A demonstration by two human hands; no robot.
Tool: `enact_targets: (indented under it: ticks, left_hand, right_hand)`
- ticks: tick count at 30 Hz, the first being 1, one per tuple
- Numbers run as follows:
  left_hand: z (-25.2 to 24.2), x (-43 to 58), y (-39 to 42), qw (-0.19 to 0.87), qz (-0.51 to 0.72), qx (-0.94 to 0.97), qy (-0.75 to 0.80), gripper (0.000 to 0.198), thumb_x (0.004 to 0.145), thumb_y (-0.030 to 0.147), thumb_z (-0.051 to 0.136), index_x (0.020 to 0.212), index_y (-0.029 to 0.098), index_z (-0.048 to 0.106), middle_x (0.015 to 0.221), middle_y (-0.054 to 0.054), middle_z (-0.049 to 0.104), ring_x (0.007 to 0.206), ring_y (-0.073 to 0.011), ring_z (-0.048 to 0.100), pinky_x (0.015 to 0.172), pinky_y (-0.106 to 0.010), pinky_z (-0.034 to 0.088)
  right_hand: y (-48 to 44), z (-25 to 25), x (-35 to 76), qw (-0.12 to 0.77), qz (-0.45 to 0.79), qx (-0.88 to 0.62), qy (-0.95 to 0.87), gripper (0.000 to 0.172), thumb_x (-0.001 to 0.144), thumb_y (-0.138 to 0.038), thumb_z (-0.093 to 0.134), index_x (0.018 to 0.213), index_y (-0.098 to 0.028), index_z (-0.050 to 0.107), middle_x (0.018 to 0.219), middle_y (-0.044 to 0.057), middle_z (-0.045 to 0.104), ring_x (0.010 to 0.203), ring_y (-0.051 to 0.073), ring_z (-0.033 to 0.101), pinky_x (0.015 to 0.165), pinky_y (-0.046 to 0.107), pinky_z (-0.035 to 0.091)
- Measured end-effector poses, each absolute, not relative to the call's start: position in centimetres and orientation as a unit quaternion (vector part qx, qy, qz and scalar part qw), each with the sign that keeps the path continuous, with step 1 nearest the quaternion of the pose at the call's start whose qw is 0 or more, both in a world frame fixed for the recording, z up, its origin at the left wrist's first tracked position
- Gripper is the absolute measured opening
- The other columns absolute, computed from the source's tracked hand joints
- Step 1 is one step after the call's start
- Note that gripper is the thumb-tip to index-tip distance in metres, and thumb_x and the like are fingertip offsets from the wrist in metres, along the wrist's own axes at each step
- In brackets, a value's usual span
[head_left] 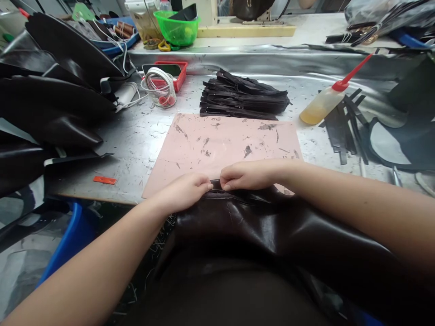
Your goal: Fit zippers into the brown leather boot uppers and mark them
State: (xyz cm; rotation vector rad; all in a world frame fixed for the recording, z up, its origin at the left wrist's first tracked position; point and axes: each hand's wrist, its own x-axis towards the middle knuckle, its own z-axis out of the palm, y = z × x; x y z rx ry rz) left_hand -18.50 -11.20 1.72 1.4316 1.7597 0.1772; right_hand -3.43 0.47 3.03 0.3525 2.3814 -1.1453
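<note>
A dark brown leather piece [272, 226] with a zipper along its top edge lies over the near edge of the table and into my lap. My left hand [185, 190] pinches the zippered edge from the left, fingers closed. My right hand [248, 175] grips the same edge just to the right, fingers curled down on it. The two hands almost touch. Under them lies a pink cutting mat [224, 145] marked with dark smears.
A stack of dark zippers [241, 97] sits behind the mat. A glue bottle with a red nozzle [328, 99] lies at right beside black strips [343, 127]. Black leather pieces [50, 104] pile at left. A glass jar [163, 88], red tray [170, 72] and green bowl [176, 27] stand farther back.
</note>
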Motion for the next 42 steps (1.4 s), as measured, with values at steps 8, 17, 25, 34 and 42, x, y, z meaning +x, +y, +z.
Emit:
enact_targets:
  ticks: [8,17,25,34,42]
  left_hand:
    - [3.9,-15.5,-13.6,0.106,0.012,0.721,0.685,0.025,0.086,0.022,0.038,0.096,0.020,0.061,0.089,-0.006,0.061,0.084,-0.0222,0.052,0.075,-0.036,0.035]
    - [2.8,-13.0,-16.2,-0.075,-0.030,0.798,0.597,0.027,0.086,0.033,0.047,0.101,0.018,0.063,0.084,-0.006,0.058,0.080,-0.0225,0.048,0.069,-0.036,0.031]
    - [2.9,-13.0,-16.2,-0.100,-0.003,0.796,0.597,0.022,0.084,0.031,0.051,0.098,0.020,0.064,0.084,-0.004,0.057,0.081,-0.0221,0.048,0.071,-0.035,0.034]
    - [3.6,-14.9,-16.1,-0.019,0.083,0.784,0.615,0.013,0.082,0.021,0.053,0.090,0.018,0.062,0.087,-0.004,0.057,0.085,-0.0210,0.050,0.076,-0.034,0.040]
    - [2.2,-16.4,-16.9,0.041,0.134,0.730,0.668,0.015,0.079,0.022,0.059,0.094,0.019,0.058,0.092,-0.003,0.057,0.088,-0.0198,0.051,0.080,-0.035,0.041]
  right_hand:
    - [0.4,2.7,-3.0,0.218,-0.410,0.123,0.877,0.009,0.082,-0.019,0.046,0.080,-0.019,0.054,0.082,0.001,0.060,0.073,0.014,0.053,0.064,0.023,0.040]
    - [0.1,3.0,-3.4,0.229,-0.364,0.116,0.895,0.011,0.084,-0.015,0.045,0.080,-0.018,0.055,0.082,0.003,0.059,0.072,0.013,0.051,0.065,0.021,0.039]
    - [0.6,2.6,-3.3,0.235,-0.392,0.109,0.883,0.011,0.086,-0.018,0.044,0.080,-0.017,0.053,0.081,0.002,0.058,0.072,0.012,0.051,0.064,0.021,0.039]
    - [0.6,2.6,-3.2,0.221,-0.418,0.114,0.874,0.010,0.084,-0.018,0.045,0.080,-0.017,0.054,0.078,0.000,0.057,0.069,0.012,0.050,0.063,0.021,0.040]
    - [-0.9,2.9,-2.3,0.172,-0.375,0.133,0.901,0.010,0.081,-0.014,0.049,0.080,-0.017,0.058,0.080,0.001,0.060,0.066,0.011,0.052,0.060,0.021,0.040]
